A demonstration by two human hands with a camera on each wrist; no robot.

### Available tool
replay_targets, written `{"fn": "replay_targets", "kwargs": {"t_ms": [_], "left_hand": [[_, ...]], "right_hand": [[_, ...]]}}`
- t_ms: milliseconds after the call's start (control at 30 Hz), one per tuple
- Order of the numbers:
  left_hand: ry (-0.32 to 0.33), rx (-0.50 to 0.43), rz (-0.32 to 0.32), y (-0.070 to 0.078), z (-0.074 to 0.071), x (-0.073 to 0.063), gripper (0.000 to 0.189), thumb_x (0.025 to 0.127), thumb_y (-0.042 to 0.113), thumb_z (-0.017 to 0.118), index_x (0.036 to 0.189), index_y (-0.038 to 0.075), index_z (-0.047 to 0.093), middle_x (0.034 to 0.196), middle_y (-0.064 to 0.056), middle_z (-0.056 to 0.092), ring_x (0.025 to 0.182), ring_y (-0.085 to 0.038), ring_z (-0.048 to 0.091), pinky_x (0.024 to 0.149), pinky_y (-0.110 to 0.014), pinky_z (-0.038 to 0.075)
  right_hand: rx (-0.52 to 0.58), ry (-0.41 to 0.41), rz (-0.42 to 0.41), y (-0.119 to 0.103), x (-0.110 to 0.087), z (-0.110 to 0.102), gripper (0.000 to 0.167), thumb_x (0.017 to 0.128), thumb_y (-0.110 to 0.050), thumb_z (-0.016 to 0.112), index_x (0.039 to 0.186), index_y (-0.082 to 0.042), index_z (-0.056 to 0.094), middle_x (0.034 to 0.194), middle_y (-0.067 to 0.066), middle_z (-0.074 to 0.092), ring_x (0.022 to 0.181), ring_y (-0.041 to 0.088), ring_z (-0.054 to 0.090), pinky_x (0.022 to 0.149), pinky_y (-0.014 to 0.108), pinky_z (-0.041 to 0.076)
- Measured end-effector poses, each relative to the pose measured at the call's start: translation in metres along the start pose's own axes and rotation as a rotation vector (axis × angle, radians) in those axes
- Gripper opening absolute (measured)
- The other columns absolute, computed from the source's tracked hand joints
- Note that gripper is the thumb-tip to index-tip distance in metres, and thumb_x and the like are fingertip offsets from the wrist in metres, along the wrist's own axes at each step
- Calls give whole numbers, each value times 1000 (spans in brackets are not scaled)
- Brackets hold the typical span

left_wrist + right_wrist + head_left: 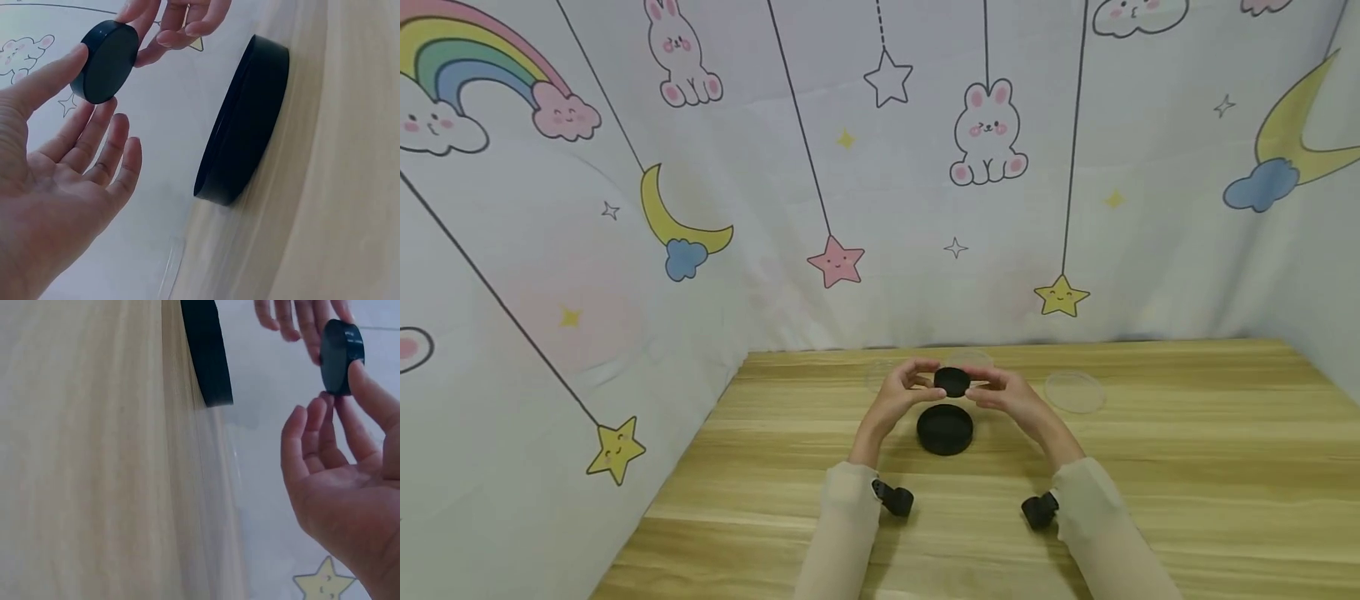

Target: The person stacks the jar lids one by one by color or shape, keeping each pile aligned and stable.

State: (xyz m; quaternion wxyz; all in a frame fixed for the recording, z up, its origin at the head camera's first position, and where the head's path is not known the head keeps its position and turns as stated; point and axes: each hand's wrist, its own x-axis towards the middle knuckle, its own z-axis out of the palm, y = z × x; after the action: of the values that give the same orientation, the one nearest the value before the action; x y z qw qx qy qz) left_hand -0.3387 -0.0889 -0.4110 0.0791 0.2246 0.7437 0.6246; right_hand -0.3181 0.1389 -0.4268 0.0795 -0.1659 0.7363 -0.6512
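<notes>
A small black round disc with a low rim (952,382) is held above the table between both hands. At its left edge my left hand (904,392) pinches it, thumb on one side and fingertips on the other, as the left wrist view shows. My right hand (1009,393) grips the opposite edge the same way; in the right wrist view its thumb lies on the small disc (337,359) with fingers beneath. Just nearer to me, a larger black round shallow dish (945,448) lies on the wooden table; its wall (262,112) faces the left wrist camera.
A clear round disc (1075,392) lies on the wooden table (1195,467) at the right. Two more faint transparent discs lie behind the hands, partly hidden. A white printed cloth (910,200) hangs along the table's back edge and at its sides.
</notes>
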Motion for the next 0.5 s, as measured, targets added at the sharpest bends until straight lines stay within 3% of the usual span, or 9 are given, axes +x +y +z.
{"fn": "replay_targets", "kwargs": {"t_ms": [167, 267, 367, 500], "left_hand": [[-69, 79, -10, -1, -6, -2, 53, 87, 4, 70, 136, -3, 54, 136, -20, 55, 94, -15, 52, 84, -26, 48], [-105, 140, -17, -2, -9, -4, 52, 85, 6, 72, 135, -1, 57, 134, -19, 58, 98, -19, 51, 85, -27, 46], [-135, 196, -30, -4, -10, -5, 50, 83, 8, 74, 131, 2, 61, 130, -17, 62, 102, -23, 50, 86, -28, 44], [-169, 257, -48, -9, -11, -6, 49, 81, 9, 77, 127, 4, 64, 130, -15, 61, 109, -28, 48, 90, -36, 43]], "right_hand": [[-18, -50, 15, -1, -1, 2, 55, 95, -17, 65, 143, 3, 46, 138, 23, 54, 105, 9, 61, 98, 45, 49], [-29, -63, 32, -1, -1, 4, 54, 95, -17, 64, 142, 3, 47, 136, 22, 55, 103, 8, 60, 96, 43, 50], [-49, -81, 41, 2, -1, 5, 53, 95, -18, 64, 142, 1, 48, 139, 23, 51, 112, 21, 57, 99, 46, 46], [-86, -101, 53, 9, -1, 5, 51, 94, -16, 65, 141, -1, 51, 147, 24, 42, 129, 42, 42, 105, 54, 37]]}}
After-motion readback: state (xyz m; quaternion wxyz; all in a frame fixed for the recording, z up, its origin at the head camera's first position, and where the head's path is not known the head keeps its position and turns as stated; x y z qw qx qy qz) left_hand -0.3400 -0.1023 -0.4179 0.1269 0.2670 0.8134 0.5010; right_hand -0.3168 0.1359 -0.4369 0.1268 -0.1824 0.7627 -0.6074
